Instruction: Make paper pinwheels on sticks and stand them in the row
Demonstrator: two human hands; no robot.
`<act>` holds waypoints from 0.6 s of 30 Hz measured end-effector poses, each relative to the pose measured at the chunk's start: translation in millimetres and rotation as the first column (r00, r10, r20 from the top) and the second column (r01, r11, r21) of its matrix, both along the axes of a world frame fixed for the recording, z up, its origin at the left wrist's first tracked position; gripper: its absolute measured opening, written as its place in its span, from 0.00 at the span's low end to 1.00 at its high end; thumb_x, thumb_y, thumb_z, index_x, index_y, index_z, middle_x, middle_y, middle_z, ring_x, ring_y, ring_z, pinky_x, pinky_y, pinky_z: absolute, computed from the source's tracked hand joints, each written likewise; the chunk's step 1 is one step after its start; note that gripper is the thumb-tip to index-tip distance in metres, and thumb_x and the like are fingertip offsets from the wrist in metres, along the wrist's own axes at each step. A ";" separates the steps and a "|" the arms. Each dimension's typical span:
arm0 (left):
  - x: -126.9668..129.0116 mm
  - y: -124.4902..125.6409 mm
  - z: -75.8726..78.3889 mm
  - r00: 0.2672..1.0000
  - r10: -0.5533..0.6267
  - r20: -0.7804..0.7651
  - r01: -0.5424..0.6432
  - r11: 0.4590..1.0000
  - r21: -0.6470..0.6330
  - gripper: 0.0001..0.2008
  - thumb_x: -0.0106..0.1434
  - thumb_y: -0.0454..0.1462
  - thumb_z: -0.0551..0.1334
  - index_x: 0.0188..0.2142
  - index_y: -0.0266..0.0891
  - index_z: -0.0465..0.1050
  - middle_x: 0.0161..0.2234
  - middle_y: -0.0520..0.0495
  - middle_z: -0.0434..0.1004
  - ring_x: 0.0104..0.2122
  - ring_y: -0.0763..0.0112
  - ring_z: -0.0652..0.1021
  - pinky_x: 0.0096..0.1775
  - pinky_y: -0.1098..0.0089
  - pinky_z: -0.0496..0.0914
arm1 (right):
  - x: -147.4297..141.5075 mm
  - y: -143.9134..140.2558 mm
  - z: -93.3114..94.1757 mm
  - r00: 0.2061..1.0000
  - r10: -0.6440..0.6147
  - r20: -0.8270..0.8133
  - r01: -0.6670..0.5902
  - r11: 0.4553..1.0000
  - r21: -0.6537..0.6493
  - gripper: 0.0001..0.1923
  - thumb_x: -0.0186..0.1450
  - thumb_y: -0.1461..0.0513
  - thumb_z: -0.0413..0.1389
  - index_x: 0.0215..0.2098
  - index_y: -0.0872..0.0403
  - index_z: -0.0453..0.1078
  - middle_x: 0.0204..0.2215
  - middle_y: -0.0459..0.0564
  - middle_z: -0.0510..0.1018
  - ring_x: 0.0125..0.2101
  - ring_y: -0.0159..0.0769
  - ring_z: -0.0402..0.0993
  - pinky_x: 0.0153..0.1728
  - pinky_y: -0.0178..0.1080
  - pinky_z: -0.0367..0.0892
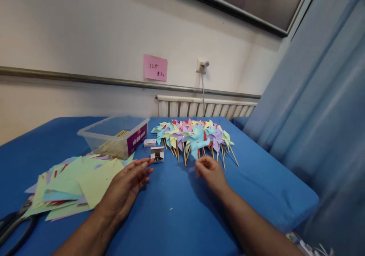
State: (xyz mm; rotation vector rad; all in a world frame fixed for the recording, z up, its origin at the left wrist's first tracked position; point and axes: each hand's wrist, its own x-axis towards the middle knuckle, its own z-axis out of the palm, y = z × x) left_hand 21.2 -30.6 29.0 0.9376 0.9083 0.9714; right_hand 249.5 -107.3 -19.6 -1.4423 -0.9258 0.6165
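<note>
My right hand (210, 172) is closed in a pinch just below a light blue paper pinwheel (197, 140), apparently holding its stick, which my fingers mostly hide. This pinwheel stands in front of a pile of pinwheels (216, 138) in purple, yellow, pink and red, their wooden sticks pointing toward me. My left hand (127, 185) is open, fingers stretched out, with nothing in it. Its fingertips are close to a small open white box (157, 155) of dark metal pins. Beside that hand lies a heap of pastel paper sheets (82, 176).
A clear plastic tub (97, 134) with wooden sticks stands at the back left. A small closed white box (149, 143) is next to it. Black-handled scissors (21, 220) lie at the near left. Behind the blue table (171, 225) are a wall and radiator (211, 107); a curtain (310, 115) hangs right.
</note>
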 end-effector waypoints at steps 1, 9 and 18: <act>0.9 -0.6 -0.8 1.000 -0.010 -0.004 0.010 1.000 -0.018 0.12 0.52 0.36 0.69 0.38 0.39 0.76 0.46 0.44 0.77 0.34 0.70 0.78 0.30 0.75 0.71 | 20.8 -7.0 -4.4 0.996 -0.071 0.049 0.072 0.997 -0.014 0.16 0.55 0.49 0.57 0.27 0.53 0.67 0.21 0.45 0.75 0.18 0.30 0.67 0.21 0.34 0.63; 6.9 -2.5 -10.4 0.993 -0.103 -0.066 0.102 0.995 -0.018 0.11 0.50 0.38 0.70 0.34 0.41 0.78 0.40 0.45 0.79 0.30 0.71 0.76 0.27 0.76 0.70 | 123.4 -46.7 -28.7 0.859 -0.336 0.387 0.424 0.890 -0.167 0.14 0.56 0.52 0.54 0.27 0.54 0.72 0.17 0.46 0.73 0.20 0.37 0.68 0.25 0.37 0.58; 6.3 -0.6 -11.0 0.981 -0.156 -0.118 0.156 0.988 -0.008 0.10 0.51 0.40 0.69 0.33 0.40 0.78 0.37 0.46 0.77 0.29 0.74 0.74 0.27 0.77 0.69 | 129.0 -35.8 -32.6 0.767 -0.275 0.579 0.496 0.827 -0.264 0.13 0.59 0.55 0.51 0.30 0.53 0.74 0.25 0.50 0.79 0.27 0.39 0.73 0.28 0.36 0.59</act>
